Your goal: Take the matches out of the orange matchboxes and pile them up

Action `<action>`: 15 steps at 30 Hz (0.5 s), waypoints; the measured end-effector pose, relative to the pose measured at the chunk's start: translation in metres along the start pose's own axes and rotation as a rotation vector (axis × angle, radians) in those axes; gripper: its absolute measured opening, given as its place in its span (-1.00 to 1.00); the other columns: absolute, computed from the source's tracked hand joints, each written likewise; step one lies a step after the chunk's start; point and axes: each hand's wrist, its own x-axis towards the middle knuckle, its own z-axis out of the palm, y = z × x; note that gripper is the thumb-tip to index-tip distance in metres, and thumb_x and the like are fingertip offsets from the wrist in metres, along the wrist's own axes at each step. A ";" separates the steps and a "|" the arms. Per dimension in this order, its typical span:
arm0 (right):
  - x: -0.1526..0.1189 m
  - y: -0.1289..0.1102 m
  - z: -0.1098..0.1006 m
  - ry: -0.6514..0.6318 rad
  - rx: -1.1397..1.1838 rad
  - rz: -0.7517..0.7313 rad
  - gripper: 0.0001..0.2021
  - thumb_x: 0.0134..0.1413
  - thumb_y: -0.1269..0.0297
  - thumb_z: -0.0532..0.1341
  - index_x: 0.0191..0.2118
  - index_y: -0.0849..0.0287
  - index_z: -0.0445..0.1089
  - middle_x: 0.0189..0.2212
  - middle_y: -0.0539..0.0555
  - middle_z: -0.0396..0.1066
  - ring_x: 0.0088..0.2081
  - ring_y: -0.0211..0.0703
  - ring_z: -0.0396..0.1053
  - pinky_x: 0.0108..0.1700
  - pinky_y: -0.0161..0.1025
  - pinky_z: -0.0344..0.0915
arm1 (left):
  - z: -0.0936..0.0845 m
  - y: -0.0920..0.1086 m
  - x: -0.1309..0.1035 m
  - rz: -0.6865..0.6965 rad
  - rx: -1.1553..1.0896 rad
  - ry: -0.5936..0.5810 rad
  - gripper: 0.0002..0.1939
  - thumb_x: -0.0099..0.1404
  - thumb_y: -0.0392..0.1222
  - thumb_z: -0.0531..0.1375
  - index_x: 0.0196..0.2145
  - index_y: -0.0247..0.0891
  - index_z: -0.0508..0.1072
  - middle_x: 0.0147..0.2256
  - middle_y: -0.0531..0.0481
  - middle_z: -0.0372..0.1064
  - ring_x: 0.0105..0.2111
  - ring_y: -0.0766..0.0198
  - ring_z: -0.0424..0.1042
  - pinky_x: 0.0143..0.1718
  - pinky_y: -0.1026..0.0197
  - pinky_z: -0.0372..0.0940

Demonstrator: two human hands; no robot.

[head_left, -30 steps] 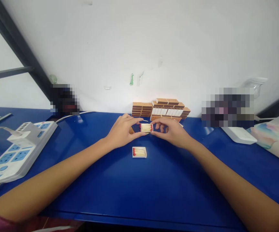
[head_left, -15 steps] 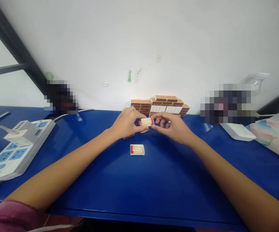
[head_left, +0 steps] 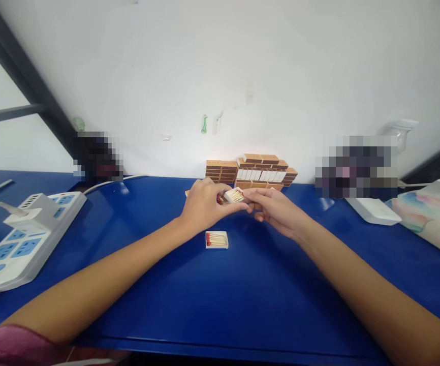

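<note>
Between my hands is a small white matchbox tray (head_left: pixel 235 195) filled with matches. My left hand (head_left: pixel 203 204) is closed round its left side, thumb along the near edge. Fingers of my right hand (head_left: pixel 275 207) pinch the tray's right end. More red-tipped matches show beside the tray, inside my left hand's grip; whether they lie loose or held is unclear. A second white tray (head_left: pixel 217 239) of matches, red heads to the left, lies on the blue table nearer to me. Behind my hands, stacked matchboxes (head_left: pixel 261 175) stand against the wall.
A white power strip (head_left: pixel 25 244) with a plugged-in adapter lies on the left of the blue table (head_left: pixel 220 300). At the right are a white box-shaped device (head_left: pixel 374 210) and a tissue pack (head_left: pixel 433 218). Blurred dark objects stand at both back sides.
My right hand has closed in on the tray's right end, and the tray has tilted. My left fingers have wrapped further round it, with the thumb stretched to the right.
</note>
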 end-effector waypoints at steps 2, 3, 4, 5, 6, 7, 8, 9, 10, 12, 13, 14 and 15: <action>0.000 -0.001 -0.001 0.016 -0.013 -0.013 -0.70 0.03 0.05 0.44 -0.23 0.18 0.57 -0.40 0.07 0.43 -0.41 -0.27 0.26 -0.55 -0.37 0.09 | 0.001 0.004 -0.003 0.028 -0.044 -0.010 -0.53 0.21 0.28 0.41 -0.14 -0.13 0.62 -0.38 0.07 0.58 -0.30 0.15 0.47 -0.12 0.03 0.27; 0.000 -0.001 -0.002 0.020 -0.030 -0.018 -0.70 0.03 0.04 0.43 -0.25 0.19 0.58 -0.43 0.06 0.41 -0.42 -0.27 0.24 -0.55 -0.37 0.09 | 0.001 0.005 -0.004 0.039 -0.064 -0.007 -0.53 0.22 0.26 0.41 -0.12 -0.14 0.60 -0.37 0.08 0.59 -0.29 0.16 0.47 -0.09 0.03 0.27; 0.000 -0.001 -0.002 0.019 -0.054 -0.020 -0.70 0.03 0.04 0.42 -0.27 0.19 0.58 -0.45 0.05 0.38 -0.43 -0.28 0.22 -0.56 -0.36 0.09 | 0.000 0.006 -0.005 0.045 -0.077 -0.004 -0.53 0.23 0.25 0.41 -0.10 -0.14 0.57 -0.34 0.09 0.59 -0.27 0.16 0.48 -0.07 0.03 0.26; 0.001 0.000 -0.003 0.014 -0.080 -0.020 -0.70 0.03 0.03 0.42 -0.29 0.19 0.59 -0.47 0.04 0.36 -0.44 -0.28 0.21 -0.56 -0.36 0.09 | 0.000 0.007 -0.006 0.048 -0.080 -0.004 -0.53 0.23 0.24 0.41 -0.09 -0.14 0.55 -0.31 0.08 0.60 -0.24 0.15 0.48 -0.05 0.03 0.26; 0.002 0.000 -0.004 0.005 -0.106 -0.020 -0.69 0.03 0.02 0.41 -0.29 0.20 0.60 -0.48 0.04 0.35 -0.44 -0.28 0.21 -0.56 -0.35 0.10 | -0.001 0.007 -0.007 0.056 -0.077 -0.009 -0.51 0.23 0.25 0.41 -0.07 -0.14 0.54 -0.25 0.07 0.61 -0.20 0.13 0.49 -0.04 0.02 0.25; 0.002 0.001 -0.005 -0.006 -0.128 -0.020 -0.68 0.04 0.01 0.41 -0.28 0.19 0.61 -0.46 0.05 0.36 -0.44 -0.28 0.21 -0.55 -0.35 0.11 | -0.002 0.006 -0.007 0.069 -0.073 -0.019 -0.48 0.22 0.25 0.41 -0.04 -0.14 0.53 -0.19 0.04 0.61 -0.15 0.11 0.48 -0.03 0.02 0.25; 0.002 0.001 -0.006 -0.017 -0.147 -0.022 -0.67 0.04 0.00 0.41 -0.26 0.19 0.62 -0.44 0.06 0.39 -0.44 -0.28 0.22 -0.55 -0.34 0.11 | -0.003 0.005 -0.007 0.091 -0.072 -0.038 -0.45 0.20 0.25 0.42 -0.02 -0.14 0.52 -0.13 0.01 0.60 -0.09 0.09 0.47 -0.01 0.01 0.25; 0.002 0.001 -0.006 -0.031 -0.163 -0.026 -0.67 0.05 -0.02 0.41 -0.25 0.18 0.62 -0.41 0.07 0.42 -0.44 -0.28 0.23 -0.54 -0.34 0.12 | -0.003 0.003 -0.007 0.118 -0.076 -0.064 -0.42 0.18 0.26 0.43 0.01 -0.13 0.52 -0.07 -0.01 0.59 -0.05 0.06 0.46 0.01 0.00 0.25; 0.002 0.001 -0.007 -0.047 -0.180 -0.031 -0.66 0.05 -0.03 0.41 -0.26 0.18 0.62 -0.39 0.07 0.43 -0.44 -0.29 0.23 -0.54 -0.34 0.14 | -0.004 0.001 -0.007 0.150 -0.088 -0.095 -0.40 0.15 0.25 0.45 0.03 -0.12 0.52 -0.04 -0.02 0.58 -0.01 0.04 0.45 0.03 -0.01 0.25; 0.000 0.000 -0.007 -0.091 -0.215 -0.044 -0.64 0.08 -0.07 0.39 -0.31 0.18 0.60 -0.42 0.04 0.42 -0.46 -0.31 0.21 -0.52 -0.33 0.16 | -0.004 -0.003 -0.006 0.207 -0.129 -0.153 -0.37 0.13 0.20 0.48 0.07 -0.08 0.52 -0.01 -0.02 0.57 0.02 0.03 0.43 0.07 -0.03 0.25; -0.001 0.000 -0.007 -0.122 -0.232 -0.048 -0.63 0.10 -0.09 0.38 -0.32 0.18 0.59 -0.44 0.02 0.40 -0.47 -0.32 0.20 -0.51 -0.32 0.17 | -0.004 -0.005 -0.006 0.231 -0.152 -0.175 -0.38 0.13 0.16 0.49 0.10 -0.06 0.52 0.00 -0.01 0.57 0.03 0.04 0.43 0.09 -0.03 0.25; -0.002 0.000 -0.007 -0.158 -0.249 -0.051 -0.61 0.12 -0.11 0.37 -0.33 0.18 0.59 -0.45 0.01 0.39 -0.47 -0.32 0.21 -0.49 -0.32 0.17 | -0.004 -0.007 -0.006 0.251 -0.173 -0.192 -0.39 0.15 0.12 0.49 0.12 -0.05 0.52 0.01 0.00 0.57 0.03 0.05 0.43 0.10 -0.03 0.24; -0.003 0.000 -0.006 -0.193 -0.261 -0.050 -0.60 0.14 -0.12 0.35 -0.32 0.18 0.59 -0.46 0.01 0.40 -0.47 -0.31 0.22 -0.48 -0.32 0.18 | -0.004 -0.009 -0.006 0.262 -0.187 -0.204 -0.41 0.18 0.08 0.48 0.13 -0.03 0.51 0.01 0.00 0.57 0.01 0.07 0.43 0.10 -0.03 0.24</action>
